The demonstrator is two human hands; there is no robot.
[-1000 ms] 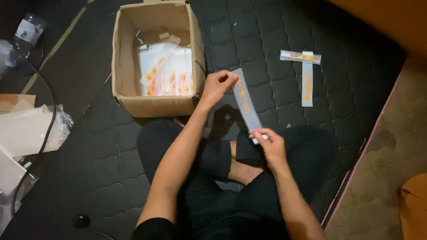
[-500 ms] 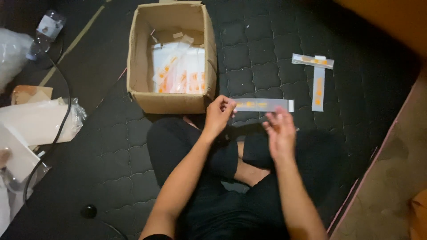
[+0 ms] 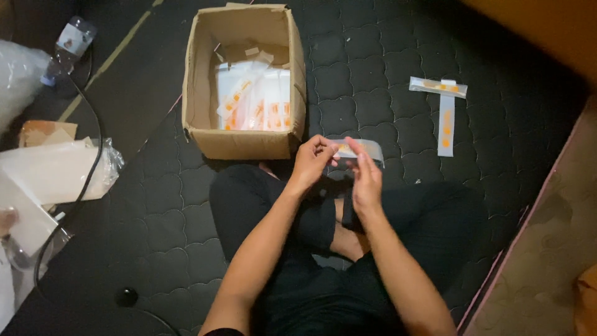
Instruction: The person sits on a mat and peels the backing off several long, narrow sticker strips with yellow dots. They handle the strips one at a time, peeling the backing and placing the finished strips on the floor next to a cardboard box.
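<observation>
Both hands — left hand (image 3: pixel 313 159), right hand (image 3: pixel 365 177) — pinch a clear strip (image 3: pixel 362 149), long axis left-right.

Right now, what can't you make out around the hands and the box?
- Strip: head view, middle hidden by both hands; left hand, right hand.
- Box: packets' orange marks too small.
- Bottle: dim, blurred.
- Papers: cut by left edge.

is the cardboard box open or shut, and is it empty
Open and not empty. The brown cardboard box has its top flaps spread, and clear plastic packets with orange markings lie inside on its floor.
</observation>
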